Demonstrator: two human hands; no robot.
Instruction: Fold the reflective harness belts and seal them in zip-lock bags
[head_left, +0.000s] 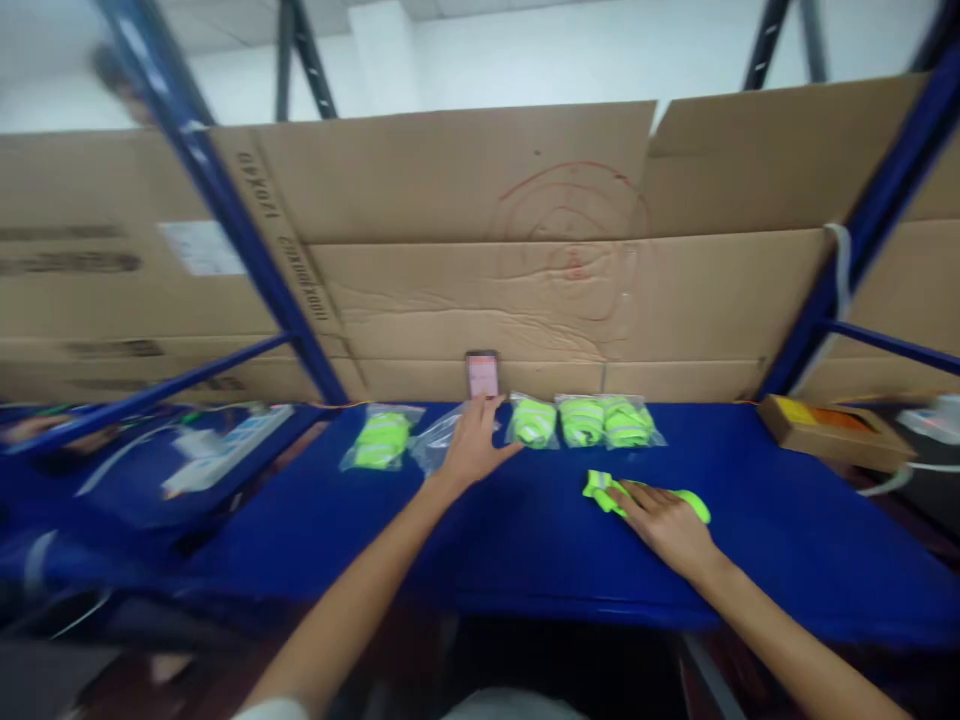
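My left hand [474, 443] reaches over the blue table [525, 540], fingers apart, beside a clear plastic bag [435, 440] and just in front of an upright phone [482, 373]. Under my right hand [664, 522] lies a neon-yellow cloth item [600, 488] with a pale stripe; the fingers rest on it, and its rounded end sticks out on the right. Three clear bags with folded neon-yellow items, a left one [534, 423], a middle one [582, 421] and a right one [628, 424], stand along the back. Another bagged item [381, 440] lies farther left.
Cardboard panels [450, 290] wall off the back between blue metal posts [225, 210]. An open cardboard box [832, 432] sits at the right. On the left are a white power strip [225, 450] and another person's hand [82, 440], blurred.
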